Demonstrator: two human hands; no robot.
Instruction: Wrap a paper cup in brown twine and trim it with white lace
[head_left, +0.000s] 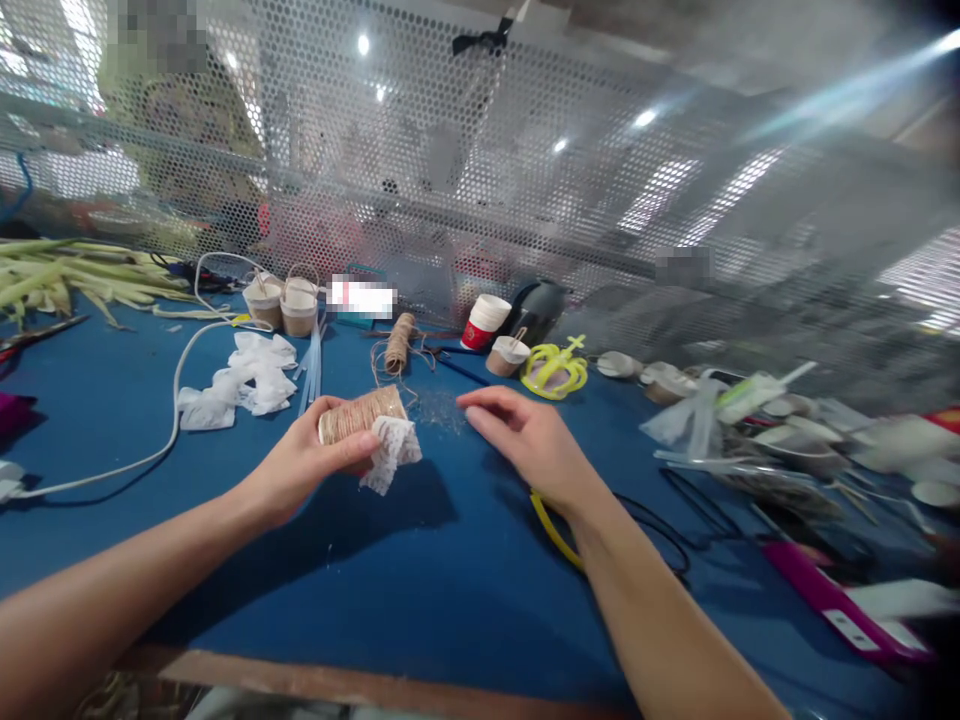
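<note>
Within the grasp of the left hand (315,455), a twine-wrapped cup (360,412) lies tilted on its side above the blue table (450,610), its white rim toward the palm; the thumb presses a scrap of white lace (395,450) against its far end. Right of these fingers, and apart from the cup, the right hand (536,440) hovers with fingers loosely bent, nothing visible in them. Just beyond the left fingers stands a spool of twine (399,345), with more white lace pieces (255,380) to their left. Beyond the right fingers sit a red-and-white paper cup (486,322) and a yellow crown-shaped piece (556,370).
</note>
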